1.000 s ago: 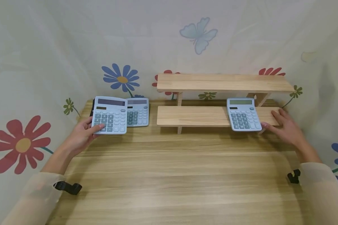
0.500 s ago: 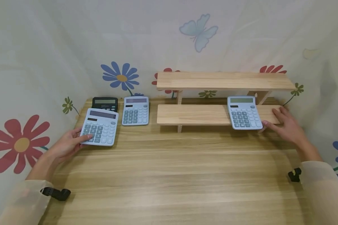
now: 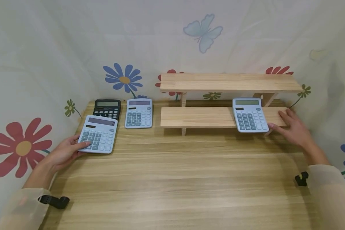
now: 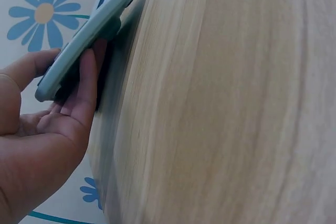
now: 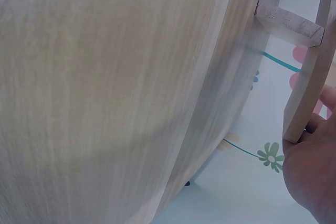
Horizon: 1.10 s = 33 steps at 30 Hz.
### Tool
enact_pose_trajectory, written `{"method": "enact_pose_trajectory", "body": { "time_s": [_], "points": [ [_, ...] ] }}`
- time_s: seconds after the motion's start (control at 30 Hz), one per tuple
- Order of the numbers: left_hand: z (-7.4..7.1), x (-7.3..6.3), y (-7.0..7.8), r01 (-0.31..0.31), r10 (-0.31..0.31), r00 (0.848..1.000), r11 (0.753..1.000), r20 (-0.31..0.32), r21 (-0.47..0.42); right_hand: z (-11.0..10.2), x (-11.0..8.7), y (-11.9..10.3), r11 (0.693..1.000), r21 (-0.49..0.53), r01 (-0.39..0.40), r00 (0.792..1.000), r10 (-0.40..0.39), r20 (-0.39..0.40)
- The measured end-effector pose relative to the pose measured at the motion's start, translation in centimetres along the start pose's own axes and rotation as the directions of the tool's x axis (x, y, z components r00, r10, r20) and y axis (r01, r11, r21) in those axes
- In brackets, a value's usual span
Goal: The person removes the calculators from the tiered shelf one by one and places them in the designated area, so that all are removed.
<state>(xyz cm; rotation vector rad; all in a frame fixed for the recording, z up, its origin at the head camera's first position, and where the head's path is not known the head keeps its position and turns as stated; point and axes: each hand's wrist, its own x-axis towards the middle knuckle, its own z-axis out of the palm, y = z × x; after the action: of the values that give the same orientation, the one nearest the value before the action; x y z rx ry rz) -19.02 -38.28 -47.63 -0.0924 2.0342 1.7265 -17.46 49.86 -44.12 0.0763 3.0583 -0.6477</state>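
My left hand (image 3: 64,151) pinches a light blue calculator (image 3: 99,134) by its lower left corner, thumb on the keys and fingers underneath. In the left wrist view that calculator (image 4: 86,38) is seen edge-on, tilted over the tabletop. Behind it lies a black calculator (image 3: 107,108), its lower part covered. Another light blue calculator (image 3: 138,113) lies to the right of the black one. A further light blue calculator (image 3: 250,115) leans on the lower shelf board (image 3: 196,117). My right hand (image 3: 296,130) rests at that board's right end, thumb at the calculator's lower right corner.
The two-tier wooden shelf (image 3: 230,82) stands at the back right of the wooden table (image 3: 178,179). A cloth (image 3: 149,35) printed with flowers and a butterfly hangs behind and beside the table. Each sleeve carries a black wrist camera mount (image 3: 54,201).
My left hand has drawn its calculator left and nearer to me, uncovering the second light blue calculator and part of the black one. My right hand stays at the shelf.
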Motion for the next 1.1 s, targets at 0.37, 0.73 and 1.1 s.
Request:
{"method": "enact_pose_trajectory", "body": {
  "time_s": [0.37,0.73,1.1],
  "points": [
    [-0.2,0.0,0.1,0.068,-0.067,0.998,0.991,-0.012,0.12,-0.3,-0.5,-0.1,1.0,-0.003,0.005,1.0,-0.005,0.015],
    [-0.1,-0.1,0.3,0.085,-0.084,0.996,0.945,-0.016,0.317,-0.4,-0.1,-0.5,1.0,-0.002,0.003,1.0,-0.003,0.012],
    [0.5,-1.0,2.3,0.155,-0.106,0.988,0.765,-0.114,0.625,-0.2,-0.3,-0.4,1.0,0.0,-0.003,1.0,0.003,0.002]
  ]
}}
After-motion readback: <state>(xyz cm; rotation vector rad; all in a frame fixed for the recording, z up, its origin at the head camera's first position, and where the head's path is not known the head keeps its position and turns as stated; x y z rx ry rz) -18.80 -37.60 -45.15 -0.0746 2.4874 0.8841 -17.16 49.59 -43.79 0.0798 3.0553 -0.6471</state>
